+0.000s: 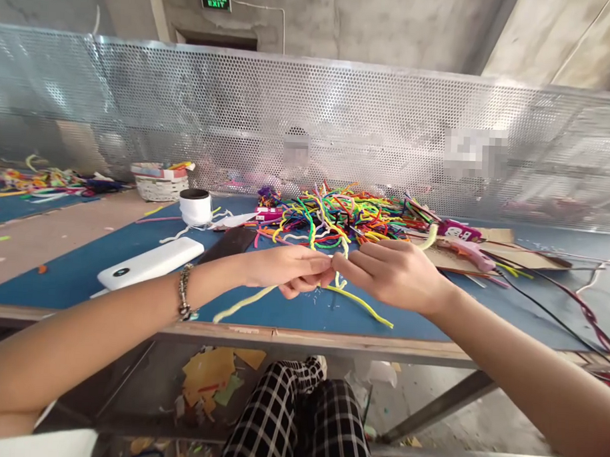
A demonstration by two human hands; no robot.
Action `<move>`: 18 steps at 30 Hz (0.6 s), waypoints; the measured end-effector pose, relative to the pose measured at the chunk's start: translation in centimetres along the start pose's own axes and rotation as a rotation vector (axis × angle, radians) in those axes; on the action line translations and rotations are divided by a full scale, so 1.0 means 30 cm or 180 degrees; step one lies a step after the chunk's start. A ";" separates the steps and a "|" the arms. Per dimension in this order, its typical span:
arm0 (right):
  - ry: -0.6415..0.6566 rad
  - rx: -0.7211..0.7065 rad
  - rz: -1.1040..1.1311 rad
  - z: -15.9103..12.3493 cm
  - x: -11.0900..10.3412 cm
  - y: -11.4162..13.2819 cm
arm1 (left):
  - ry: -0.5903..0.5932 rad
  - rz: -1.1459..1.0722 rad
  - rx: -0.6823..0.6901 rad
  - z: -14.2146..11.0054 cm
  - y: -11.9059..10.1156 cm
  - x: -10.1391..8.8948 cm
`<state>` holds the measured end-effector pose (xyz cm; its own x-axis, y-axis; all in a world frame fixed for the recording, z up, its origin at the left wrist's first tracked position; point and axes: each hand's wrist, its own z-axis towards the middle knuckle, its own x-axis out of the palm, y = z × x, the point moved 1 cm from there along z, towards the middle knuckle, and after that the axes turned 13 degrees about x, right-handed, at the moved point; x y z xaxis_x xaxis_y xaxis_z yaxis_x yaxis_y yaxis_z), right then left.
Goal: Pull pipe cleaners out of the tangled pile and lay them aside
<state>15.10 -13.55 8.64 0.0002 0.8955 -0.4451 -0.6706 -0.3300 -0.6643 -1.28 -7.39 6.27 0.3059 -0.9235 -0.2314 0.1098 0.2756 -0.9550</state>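
Observation:
My left hand (286,268) and my right hand (391,271) meet above the blue table top (302,308), fingertips almost touching. Both pinch pale yellow pipe cleaners (242,305). One fuzzy strand trails down and left from my left hand, another runs down and right under my right hand to about (367,309). A short piece curls between the fingertips. My left wrist wears a beaded bracelet (184,292). Behind the hands lies a heap of many-coloured pipe cleaners (335,213).
A white power bank (151,263) and a dark flat piece (229,242) lie left. A white tape roll (196,206), a basket (161,182), a pink glue gun (467,251) on cardboard and cables (557,317) are around. A perforated metal screen (309,122) closes the back.

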 end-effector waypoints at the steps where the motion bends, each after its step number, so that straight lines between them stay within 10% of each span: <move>1: 0.0085 -0.0032 0.0049 -0.005 0.005 0.000 | -0.0027 0.0088 0.0022 -0.006 0.005 -0.001; 18: -0.0236 -0.0185 -0.0010 -0.093 0.034 -0.003 | -0.0143 0.0945 -0.0317 -0.072 0.020 -0.015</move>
<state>17.23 -13.43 6.58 -0.0542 0.9155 -0.3986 -0.6265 -0.3420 -0.7004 -3.39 -7.38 5.41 0.3524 -0.7933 -0.4965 -0.0830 0.5019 -0.8609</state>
